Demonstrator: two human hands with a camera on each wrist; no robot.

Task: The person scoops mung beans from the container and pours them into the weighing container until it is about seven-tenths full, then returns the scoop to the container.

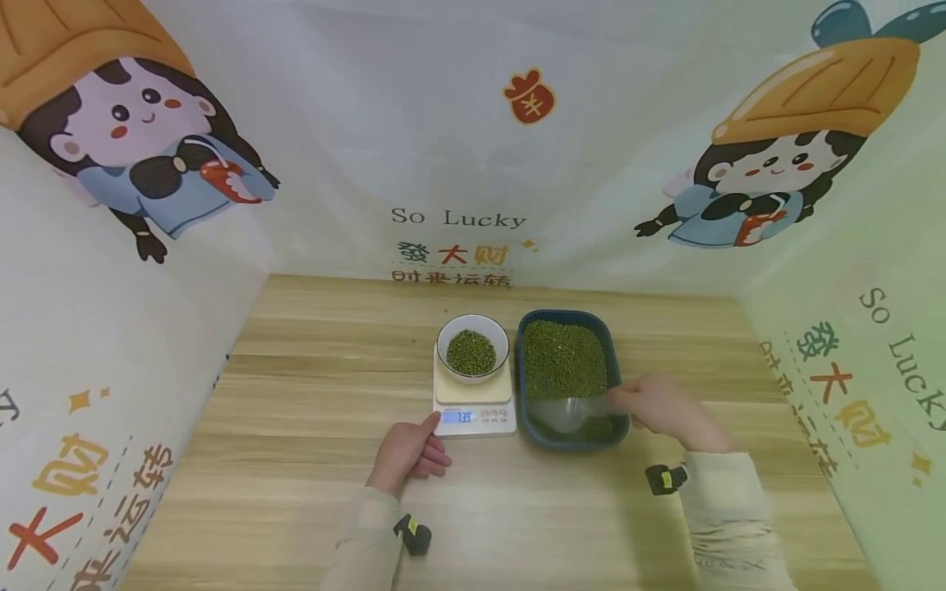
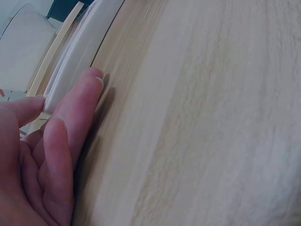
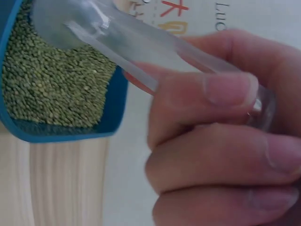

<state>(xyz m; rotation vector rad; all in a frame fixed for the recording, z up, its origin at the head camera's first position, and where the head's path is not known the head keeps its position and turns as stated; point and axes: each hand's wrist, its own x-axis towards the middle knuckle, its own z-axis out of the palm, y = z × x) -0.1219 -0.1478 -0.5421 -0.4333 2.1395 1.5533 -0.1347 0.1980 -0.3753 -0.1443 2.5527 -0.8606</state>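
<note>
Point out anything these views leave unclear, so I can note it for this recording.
- Head: the scale's display has a blurred first digit; its button labels are too small to read.
- Head: green grains hide the bottom of the bowl.
- Left wrist: the left hand is cut off by the left edge.
- Right wrist: the top edge cuts off part of the scoop; curled fingers hide the right hand's palm.

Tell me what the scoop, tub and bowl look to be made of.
Scoop: likely plastic, smooth, shiny; it is cloudy yet see-through. Tub: probably plastic, smooth blue; thin walls, rounded corners. Bowl: smooth white with a dark rim line, perhaps ceramic or enamel; the look leaves that open.
</note>
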